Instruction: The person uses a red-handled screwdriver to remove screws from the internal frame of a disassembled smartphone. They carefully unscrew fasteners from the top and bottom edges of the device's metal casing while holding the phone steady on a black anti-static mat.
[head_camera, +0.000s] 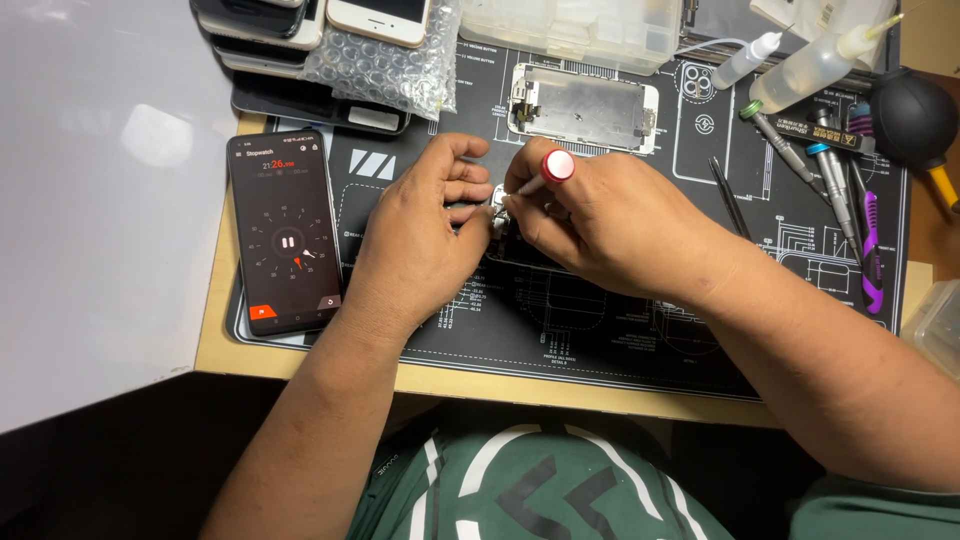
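The right hand (590, 225) was clamped on a small screwdriver with a red cap (556, 167), its tip angled down to a small metal part (497, 200) held between both hands. The left hand (425, 235) was curled, its fingertips pinching that part steady from the other side. Beneath the hands lay a dark opened phone body (520, 255), mostly hidden by them, resting on the black repair mat (600, 340) in the middle of the surface.

Judging by the layout, the disassembly looked well under way: a detached screen assembly with a metal backplate (583, 107) lay just beyond the hands, while the part in hand was not yet set aside.

Left of the mat a phone showing a stopwatch (285, 233) stood apart; more screwdrivers (830, 170) lay at right.
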